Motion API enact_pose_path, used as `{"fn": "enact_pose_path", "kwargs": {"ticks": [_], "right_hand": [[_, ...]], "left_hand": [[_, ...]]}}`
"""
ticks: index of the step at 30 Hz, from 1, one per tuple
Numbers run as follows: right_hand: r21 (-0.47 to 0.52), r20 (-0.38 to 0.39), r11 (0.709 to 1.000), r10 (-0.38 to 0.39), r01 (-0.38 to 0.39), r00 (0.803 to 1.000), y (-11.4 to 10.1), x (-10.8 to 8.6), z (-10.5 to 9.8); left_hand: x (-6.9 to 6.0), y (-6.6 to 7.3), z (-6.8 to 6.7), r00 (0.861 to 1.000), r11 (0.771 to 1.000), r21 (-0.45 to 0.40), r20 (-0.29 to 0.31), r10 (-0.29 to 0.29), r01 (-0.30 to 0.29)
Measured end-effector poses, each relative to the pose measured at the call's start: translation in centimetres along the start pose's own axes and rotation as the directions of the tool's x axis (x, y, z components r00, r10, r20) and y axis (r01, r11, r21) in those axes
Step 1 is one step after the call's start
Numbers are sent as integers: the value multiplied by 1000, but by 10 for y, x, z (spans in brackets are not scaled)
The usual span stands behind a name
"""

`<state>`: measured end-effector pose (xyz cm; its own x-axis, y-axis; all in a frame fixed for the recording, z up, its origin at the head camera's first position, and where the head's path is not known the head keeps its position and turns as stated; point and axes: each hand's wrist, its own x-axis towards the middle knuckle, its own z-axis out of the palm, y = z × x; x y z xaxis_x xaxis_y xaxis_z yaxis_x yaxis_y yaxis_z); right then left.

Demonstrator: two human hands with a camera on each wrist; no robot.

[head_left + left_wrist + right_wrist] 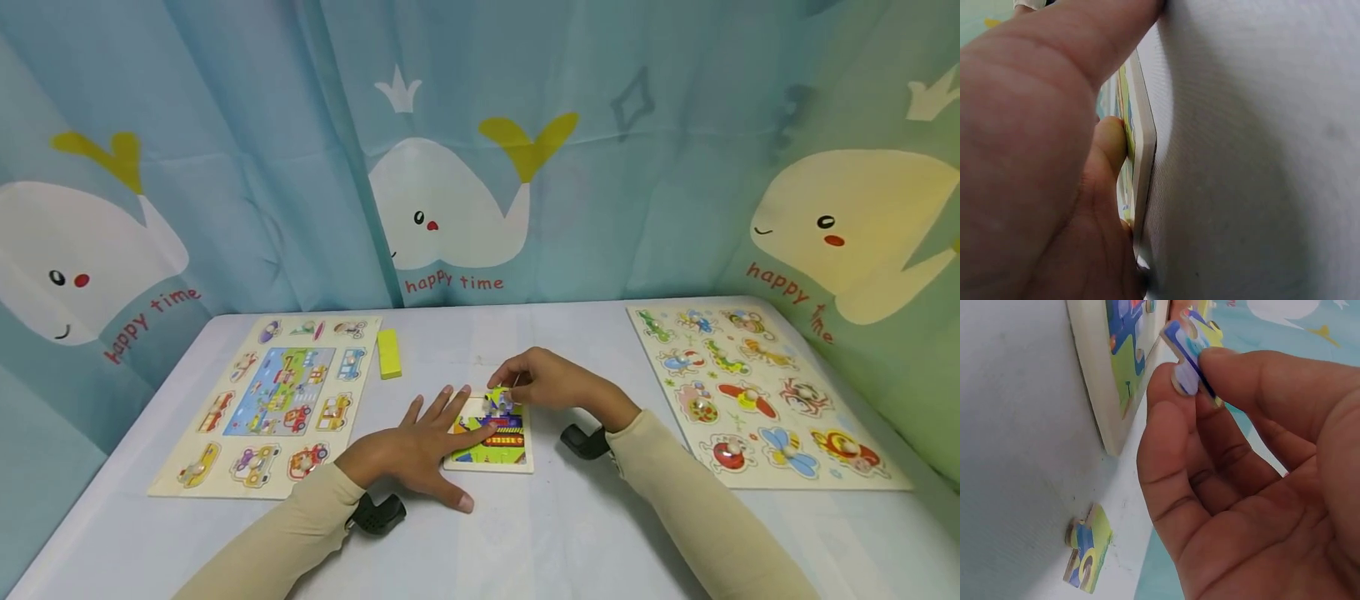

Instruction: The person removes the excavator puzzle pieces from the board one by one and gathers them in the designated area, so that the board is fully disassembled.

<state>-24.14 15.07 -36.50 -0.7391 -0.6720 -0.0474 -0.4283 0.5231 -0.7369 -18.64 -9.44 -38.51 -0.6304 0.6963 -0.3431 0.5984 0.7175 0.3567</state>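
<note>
Beige sleeves (262,542) cut off below. Left hand (412,450) spread, fingers extended, hiding part of puzzle tray (491,470) holding fitted pieces (506,454). Right hand (555,385): grip pinches puzzle piece (1185,377) above tray's far end, fingertips partly covering it. Loose piece (1090,547) on surface (510,550) near tray, hidden from head view. Farther, whale-print curtain (637,250).

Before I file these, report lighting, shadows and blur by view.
Head: blue printed fabric curtain yellows at right; the beige right sleeve shadows the white table. Left wrist: broad soft shadow crosses the table; the bare left hand looks blurry. Right wrist: the table greys at left.
</note>
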Motion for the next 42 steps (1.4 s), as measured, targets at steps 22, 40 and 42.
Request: {"fn": "enact_pose_path", "kwargs": {"ticks": [22, 40, 42], "right_hand": [[7, -50, 1000, 28, -28, 998, 10, 1, -12], [-16, -139, 998, 61, -64, 988, 36, -27, -35], [-15, -144, 997, 67, -70, 987, 38, -31, -39]], "left_hand": [[1, -2, 1, 1000, 1000, 8, -1, 7, -7], [2, -4, 2, 1000, 1000, -14, -5, 26, -26], [1, -4, 1, 1000, 1000, -15, -11, 25, -25]]}}
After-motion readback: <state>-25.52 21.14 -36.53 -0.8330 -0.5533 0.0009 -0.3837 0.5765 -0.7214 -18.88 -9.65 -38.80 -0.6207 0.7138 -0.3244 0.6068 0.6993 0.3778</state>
